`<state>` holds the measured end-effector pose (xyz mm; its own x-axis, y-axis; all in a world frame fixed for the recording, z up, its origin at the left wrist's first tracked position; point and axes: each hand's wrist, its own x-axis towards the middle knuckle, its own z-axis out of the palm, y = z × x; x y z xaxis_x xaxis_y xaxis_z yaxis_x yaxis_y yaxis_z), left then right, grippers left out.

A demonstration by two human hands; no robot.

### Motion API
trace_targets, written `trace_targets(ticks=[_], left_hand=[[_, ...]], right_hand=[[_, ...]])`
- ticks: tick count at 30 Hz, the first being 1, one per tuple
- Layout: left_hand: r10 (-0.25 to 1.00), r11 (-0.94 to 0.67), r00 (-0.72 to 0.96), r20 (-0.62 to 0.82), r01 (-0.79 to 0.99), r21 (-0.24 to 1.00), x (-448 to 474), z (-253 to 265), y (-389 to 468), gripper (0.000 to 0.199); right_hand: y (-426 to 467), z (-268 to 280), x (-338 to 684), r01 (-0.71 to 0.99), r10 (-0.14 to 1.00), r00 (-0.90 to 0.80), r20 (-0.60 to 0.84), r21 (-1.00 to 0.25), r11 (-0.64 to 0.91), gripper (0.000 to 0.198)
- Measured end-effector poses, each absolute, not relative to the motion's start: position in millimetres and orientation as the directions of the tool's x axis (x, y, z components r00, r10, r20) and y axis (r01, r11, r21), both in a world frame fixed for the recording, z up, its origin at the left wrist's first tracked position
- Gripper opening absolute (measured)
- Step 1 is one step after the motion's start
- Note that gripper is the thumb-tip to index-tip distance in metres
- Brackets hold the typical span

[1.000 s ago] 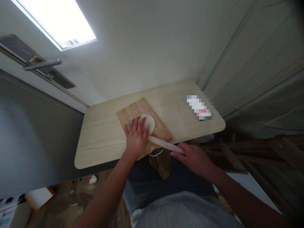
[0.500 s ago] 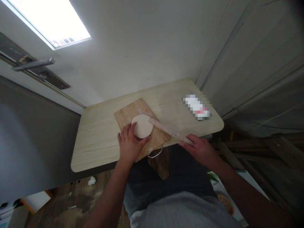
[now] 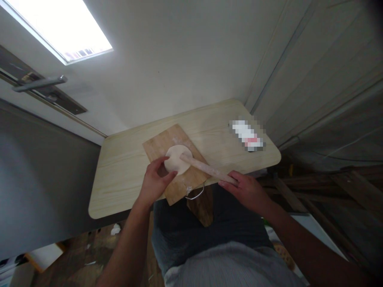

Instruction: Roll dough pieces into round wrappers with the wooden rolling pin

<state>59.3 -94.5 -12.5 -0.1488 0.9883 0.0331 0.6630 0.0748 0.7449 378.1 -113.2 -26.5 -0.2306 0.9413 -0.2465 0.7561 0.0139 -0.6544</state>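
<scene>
A flat, pale round of dough (image 3: 174, 163) lies on a wooden cutting board (image 3: 158, 140) dusted with flour. My left hand (image 3: 154, 181) holds the dough's left rim, its index finger and thumb at two spots along the edge; its other fingers are curled and partly hidden. My right hand (image 3: 247, 189) grips the near end of a slim wooden rolling pin (image 3: 206, 167). The pin's far end rests over the middle of the dough, slanting down to the right.
The board lies on a light wood-grain table (image 3: 119, 171) with rounded corners, its metal handle (image 3: 196, 194) jutting past the front edge. A blurred-out phone-like object (image 3: 247, 135) lies at the right. Behind stands a white door with a lever handle (image 3: 40, 83).
The rolling pin has moved left, its tip going from the dough's right edge to over its middle. My left hand has shifted left and down, its fingers drawn back to the rim.
</scene>
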Motion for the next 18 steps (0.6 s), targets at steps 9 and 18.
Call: trace_targets(ticks=[9,18], left_hand=[[0.924,0.147,-0.372,0.082,0.548,0.824,89.7,-22.2,-90.1,0.064],[0.938,0.197,-0.342,-0.056,0.393,0.898,82.2,-14.1,-102.5,0.057]], right_hand=[[-112.3,-34.3,372.2,0.769,0.938,-0.264,-0.226,-0.636,0.063,0.037],[-112.4,-31.5,378.3,0.74,0.923,-0.303,-0.237,-0.669,0.072,0.039]])
